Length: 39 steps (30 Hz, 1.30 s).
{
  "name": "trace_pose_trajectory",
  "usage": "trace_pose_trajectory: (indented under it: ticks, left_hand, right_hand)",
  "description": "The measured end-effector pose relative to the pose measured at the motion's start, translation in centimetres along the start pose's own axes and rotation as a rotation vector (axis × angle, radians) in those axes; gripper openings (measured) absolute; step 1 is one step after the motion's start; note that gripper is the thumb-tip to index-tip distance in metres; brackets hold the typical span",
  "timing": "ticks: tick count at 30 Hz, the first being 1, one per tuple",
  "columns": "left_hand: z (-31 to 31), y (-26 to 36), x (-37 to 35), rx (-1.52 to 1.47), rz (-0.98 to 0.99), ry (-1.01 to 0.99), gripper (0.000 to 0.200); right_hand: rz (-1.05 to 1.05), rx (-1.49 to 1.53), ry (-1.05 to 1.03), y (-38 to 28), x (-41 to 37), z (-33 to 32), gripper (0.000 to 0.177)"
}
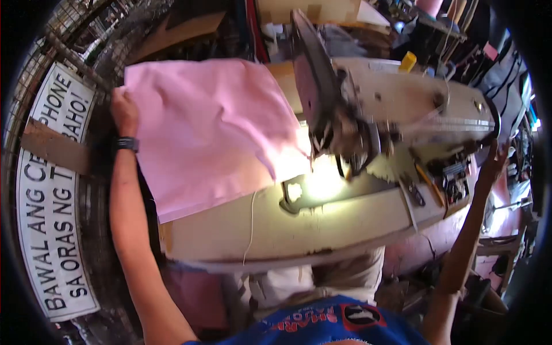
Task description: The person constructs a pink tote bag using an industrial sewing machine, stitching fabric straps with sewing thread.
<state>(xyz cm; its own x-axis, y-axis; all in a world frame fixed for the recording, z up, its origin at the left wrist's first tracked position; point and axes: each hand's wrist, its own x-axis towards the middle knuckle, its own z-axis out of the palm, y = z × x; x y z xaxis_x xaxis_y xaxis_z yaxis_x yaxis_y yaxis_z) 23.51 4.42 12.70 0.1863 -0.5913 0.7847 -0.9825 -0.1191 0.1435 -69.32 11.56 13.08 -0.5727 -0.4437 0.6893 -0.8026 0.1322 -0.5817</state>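
Observation:
A wide piece of pink fabric [201, 126] spreads over the left part of the sewing table, its right edge reaching the brightly lit needle area. My left hand [125, 109] grips the fabric's left edge, fingers closed on it; a dark band is on that wrist. The sewing machine [414, 103] stands to the right of the cloth, with its handwheel [494, 115] at the far right end. Beside the lower rim of the handwheel is my right hand [493, 164], fingers stretched out and somewhat apart. Whether they touch the wheel is hard to tell.
A loose white thread [251, 224] lies over the table's front edge [287, 259]. Scissors [413, 190], a yellow-handled tool [430, 184] and a tray of small parts [457, 184] sit at the right. A lettered sign [52, 195] hangs on wire mesh at the left.

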Motion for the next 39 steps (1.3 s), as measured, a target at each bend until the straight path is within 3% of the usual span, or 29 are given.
trace_pose_trajectory:
  ticks: [2, 3, 4, 7, 8, 10, 12, 14, 16, 18, 19, 22, 24, 26, 27, 30, 35, 39]
  left_hand:
    - [-8.4, -2.1, -0.2, 0.099, 0.022, -0.070, 0.023]
    - [-13.7, -0.5, -1.4, -0.039, -0.181, -0.175, 0.025]
    - [-19.4, 2.0, -3.5, -0.172, -0.384, -0.277, 0.028]
    - [-30.9, 5.5, -12.1, -0.395, -0.567, -0.159, 0.041]
    - [-33.6, 8.4, -15.4, -0.397, -0.595, -0.106, 0.042]
    - [-37.7, 11.0, -22.1, -0.249, -0.714, -0.106, 0.040]
    - [-41.1, 10.3, -29.3, -0.061, -0.837, -0.386, 0.034]
    - [-41.4, 9.9, -36.4, -0.124, -0.882, -0.566, 0.024]
    - [-40.2, 15.8, -36.5, -0.274, -1.137, -0.682, 0.017]
    - [-38.7, 15.3, -39.1, -0.296, -1.019, -0.665, 0.018]
    - [-38.5, 15.2, -39.4, -0.112, -0.818, -0.709, 0.020]
    - [-37.0, 17.7, -36.8, 0.251, -0.190, -0.538, 0.020]
    - [-34.7, 23.5, -34.7, -0.105, -0.353, -0.547, 0.021]
    - [-31.7, 27.3, -34.2, -0.444, 0.155, -0.657, 0.023]
    - [-30.1, 29.7, -34.7, -0.502, 0.224, -0.687, 0.031]
    - [-26.2, 34.5, -36.6, -0.413, 0.237, -0.691, 0.051]
    - [-24.0, 35.2, -38.0, -0.364, 0.208, -0.532, 0.034]
    - [-24.0, 34.5, -37.6, -0.441, 0.227, -0.574, 0.022]
  right_hand:
    - [-0.273, 0.169, -0.016, -6.3, -7.6, -4.1, 0.047]
    - [-0.374, 0.236, -0.114, -8.6, -12.1, -5.9, 0.048]
    - [-0.493, 0.300, -0.308, -10.7, -17.5, -7.6, 0.049]
    - [-0.779, 0.487, -0.901, -15.1, -30.6, -10.5, 0.052]
    - [-0.745, 0.558, -1.003, -16.8, -33.2, -10.5, 0.059]
    - [-0.853, 0.455, -0.953, -17.0, -37.6, -9.7, 0.053]
    - [-0.944, 0.401, -0.873, -15.1, -39.7, -9.1, 0.048]
    - [-0.998, 0.382, -0.812, -14.1, -40.3, -8.6, 0.044]
    - [-1.002, 0.404, -0.776, -13.9, -40.6, -8.5, 0.040]
    - [-0.978, 0.440, -0.771, -14.0, -40.8, -8.3, 0.039]
    - [-0.967, 0.452, -0.772, -13.9, -40.9, -8.2, 0.038]
    - [-0.894, 0.546, -0.741, -14.5, -40.8, -8.7, 0.040]
    - [-0.829, 0.606, -0.708, -14.6, -41.1, -9.2, 0.042]
    - [-0.749, 0.674, -0.723, -15.4, -40.9, -10.0, 0.046]
    - [-0.739, 0.682, -0.720, -15.4, -40.8, -10.0, 0.046]
    - [-0.751, 0.679, -0.721, -15.9, -40.2, -10.0, 0.048]
    - [-0.763, 0.682, -0.736, -16.1, -39.3, -9.9, 0.048]
    - [-0.804, 0.664, -0.733, -16.1, -39.3, -9.4, 0.049]
